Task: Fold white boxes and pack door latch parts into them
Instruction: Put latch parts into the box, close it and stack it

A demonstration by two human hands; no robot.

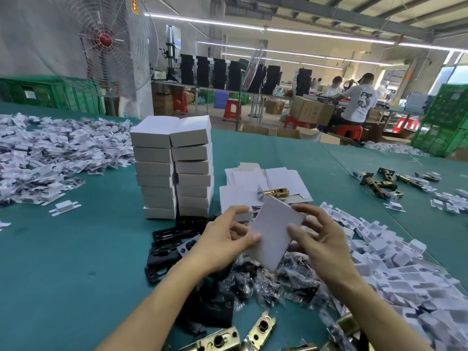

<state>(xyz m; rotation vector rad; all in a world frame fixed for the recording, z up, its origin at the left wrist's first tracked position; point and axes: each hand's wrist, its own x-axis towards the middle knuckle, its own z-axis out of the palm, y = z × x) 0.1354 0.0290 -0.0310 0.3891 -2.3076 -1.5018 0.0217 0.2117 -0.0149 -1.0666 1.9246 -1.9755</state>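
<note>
I hold a white box (274,230) tilted above the table, between both hands. My left hand (225,239) grips its left edge, thumb on the top face. My right hand (319,239) grips its right side, thumb on the face and fingers curled over the far edge. Behind it lie flat white box blanks (283,177) with a brass latch (274,192) on them. Two tall stacks of folded white boxes (174,168) stand to the left. Black plates (167,244) and bagged black parts (268,279) lie under my hands. Brass latches (258,330) lie near the front edge.
White plastic inserts (395,262) are heaped at the right, and a big pile of bagged parts (50,153) at the left. More brass latches (385,182) lie far right. A large fan (105,40) stands behind the green table (76,249). People work at a far bench.
</note>
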